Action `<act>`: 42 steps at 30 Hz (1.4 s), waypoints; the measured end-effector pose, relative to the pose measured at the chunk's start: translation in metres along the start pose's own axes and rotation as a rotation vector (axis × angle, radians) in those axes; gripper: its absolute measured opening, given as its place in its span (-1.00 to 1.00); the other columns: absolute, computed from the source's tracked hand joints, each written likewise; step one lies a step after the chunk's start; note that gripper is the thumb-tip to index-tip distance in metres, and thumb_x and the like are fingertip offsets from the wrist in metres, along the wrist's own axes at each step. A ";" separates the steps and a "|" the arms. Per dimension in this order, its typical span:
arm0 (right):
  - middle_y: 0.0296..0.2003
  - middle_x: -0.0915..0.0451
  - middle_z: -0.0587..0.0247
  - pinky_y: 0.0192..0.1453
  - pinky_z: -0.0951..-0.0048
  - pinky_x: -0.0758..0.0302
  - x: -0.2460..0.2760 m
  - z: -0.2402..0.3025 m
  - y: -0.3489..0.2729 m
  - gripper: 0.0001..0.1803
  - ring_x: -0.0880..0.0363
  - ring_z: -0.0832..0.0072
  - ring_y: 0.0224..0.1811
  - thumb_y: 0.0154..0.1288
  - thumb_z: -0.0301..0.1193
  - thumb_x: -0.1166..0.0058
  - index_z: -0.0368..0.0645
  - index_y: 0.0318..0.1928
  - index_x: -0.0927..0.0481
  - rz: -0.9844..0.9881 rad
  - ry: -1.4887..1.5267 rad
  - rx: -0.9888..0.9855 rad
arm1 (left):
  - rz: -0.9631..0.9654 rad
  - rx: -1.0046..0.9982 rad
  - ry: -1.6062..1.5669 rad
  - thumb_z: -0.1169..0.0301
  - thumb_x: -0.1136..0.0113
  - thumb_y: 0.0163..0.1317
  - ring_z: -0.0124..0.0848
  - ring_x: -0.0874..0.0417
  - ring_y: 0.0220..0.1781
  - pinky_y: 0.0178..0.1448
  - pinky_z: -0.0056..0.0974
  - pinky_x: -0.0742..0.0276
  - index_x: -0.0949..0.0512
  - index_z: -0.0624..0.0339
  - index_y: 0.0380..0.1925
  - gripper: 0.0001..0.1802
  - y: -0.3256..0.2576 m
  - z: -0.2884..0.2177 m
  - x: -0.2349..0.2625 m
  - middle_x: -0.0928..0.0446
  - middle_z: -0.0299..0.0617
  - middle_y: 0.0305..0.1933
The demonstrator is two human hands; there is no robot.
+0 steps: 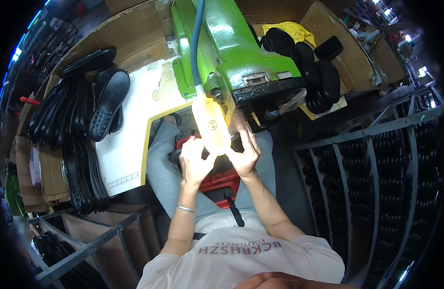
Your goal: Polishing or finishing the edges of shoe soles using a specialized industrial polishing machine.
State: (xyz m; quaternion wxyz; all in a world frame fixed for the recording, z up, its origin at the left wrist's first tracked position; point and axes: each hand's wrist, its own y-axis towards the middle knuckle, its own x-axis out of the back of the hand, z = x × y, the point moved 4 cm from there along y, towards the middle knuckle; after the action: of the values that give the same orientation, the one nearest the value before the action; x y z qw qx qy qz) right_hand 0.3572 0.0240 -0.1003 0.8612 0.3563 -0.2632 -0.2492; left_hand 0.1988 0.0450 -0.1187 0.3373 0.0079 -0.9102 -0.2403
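A brightly glowing yellow lamp hangs on a blue-grey cable and hides most of the space between my hands. Just left of its lower end is my left hand, fingers bent and thumb toward the lamp. On the other side my right hand has its fingers pointing up and its thumb tucked in. Both appear closed on something under the lamp. Only a dark edge shows by the right fingers, too little to name. Above them stands a green machine with a dark lower front.
Black shoe soles are piled on the white worktop at left. More black soles lie right of the machine beside a yellow cloth. A metal rack full of dark pieces stands at right, another metal frame at lower left.
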 end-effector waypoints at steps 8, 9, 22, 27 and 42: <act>0.19 -0.44 0.01 0.25 0.32 -0.41 -0.014 -0.088 -0.070 -0.27 -0.47 0.21 0.20 0.05 -0.44 -0.41 -0.33 0.23 -0.38 0.139 0.598 -0.629 | 0.058 0.278 -0.648 0.64 -0.36 0.03 -0.47 -0.62 -0.19 -0.04 -0.35 -0.53 -0.56 0.31 -0.17 -0.68 -0.016 0.011 -0.047 -0.62 -0.23 -0.24; 0.19 -0.44 0.01 0.25 0.32 -0.41 -0.013 -0.103 -0.086 -0.27 -0.47 0.21 0.20 0.05 -0.44 -0.41 -0.33 0.23 -0.38 0.132 0.592 -0.632 | 0.039 0.305 -0.753 0.64 -0.36 0.04 -0.46 -0.61 -0.14 0.01 -0.35 -0.52 -0.54 0.34 -0.13 -0.65 -0.020 0.010 -0.057 -0.61 -0.21 -0.19; 0.16 -0.40 0.15 0.17 -0.14 -0.53 -0.005 -0.132 -0.140 -0.38 -0.43 0.19 0.22 0.26 -0.23 -0.21 0.01 0.25 -0.25 0.113 1.291 -1.253 | -0.169 0.371 -1.114 0.55 -0.38 0.11 -0.39 -0.59 -0.03 0.13 -0.30 -0.50 -0.49 0.39 -0.05 -0.59 -0.027 -0.004 -0.080 -0.58 -0.12 -0.06; 0.26 -0.32 0.25 0.34 -0.23 -0.30 -0.037 -0.133 -0.175 -0.42 -0.27 0.14 0.35 0.29 -0.28 -0.17 0.08 0.28 -0.27 0.044 1.539 -1.315 | -0.122 0.279 -0.862 0.43 -0.45 0.07 -0.51 -0.55 -0.28 -0.13 -0.40 -0.48 -0.53 0.35 -0.22 -0.66 -0.005 -0.028 -0.063 -0.58 -0.25 -0.30; 0.07 -0.45 0.12 -0.06 0.09 -0.68 0.044 -0.131 -0.106 -0.43 -0.54 0.27 0.05 0.24 -0.46 -0.25 -0.13 0.22 -0.31 -0.149 0.794 -1.173 | -0.104 0.284 -0.845 0.54 -0.46 0.00 -0.50 -0.61 -0.42 -0.23 -0.38 -0.58 -0.61 0.35 -0.32 -0.75 0.000 -0.015 -0.051 -0.63 -0.25 -0.42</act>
State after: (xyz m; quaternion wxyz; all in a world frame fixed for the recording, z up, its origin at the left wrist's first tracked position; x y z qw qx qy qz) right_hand 0.4464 -0.0056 -0.2470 0.9225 -0.0851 0.2729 -0.2594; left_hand 0.2477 0.0478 -0.1404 -0.0811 0.0008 -0.9904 -0.1118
